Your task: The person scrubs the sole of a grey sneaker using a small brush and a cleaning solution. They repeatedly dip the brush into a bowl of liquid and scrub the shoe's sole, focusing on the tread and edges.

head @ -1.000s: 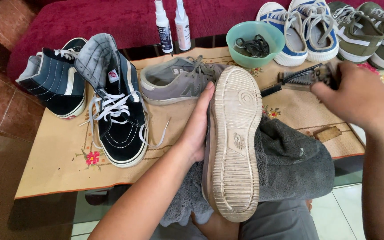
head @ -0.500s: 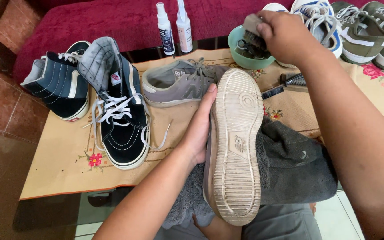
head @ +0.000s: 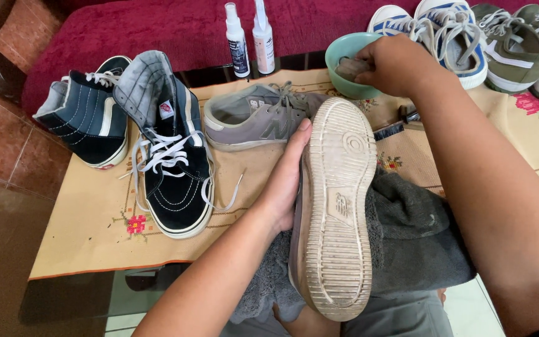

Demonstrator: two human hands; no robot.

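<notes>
My left hand [head: 285, 181] grips a grey sneaker [head: 338, 212] by its side and holds it sole up over a dark grey towel [head: 413, 237] on my lap. The pale rubber sole is dirty. Across the table, my right hand [head: 394, 62] reaches into a mint-green bowl [head: 338, 59] at the back. Its fingers are closed on a small grey-brown pad [head: 350, 67] inside the bowl; what exactly the pad is I cannot tell.
The matching grey sneaker [head: 257, 118] lies on the beige embroidered cloth [head: 95, 212]. A black high-top [head: 169, 162] and a navy high-top [head: 88, 118] stand at the left. Behind are two spray bottles [head: 237, 40], blue-white sneakers [head: 432, 25] and olive sneakers [head: 525, 43]. A black-bristled brush [head: 394, 128] lies near the bowl.
My right hand left the brush on the table, moved back to the green bowl and now dips the pad into it. The left hand and sneaker stayed put.
</notes>
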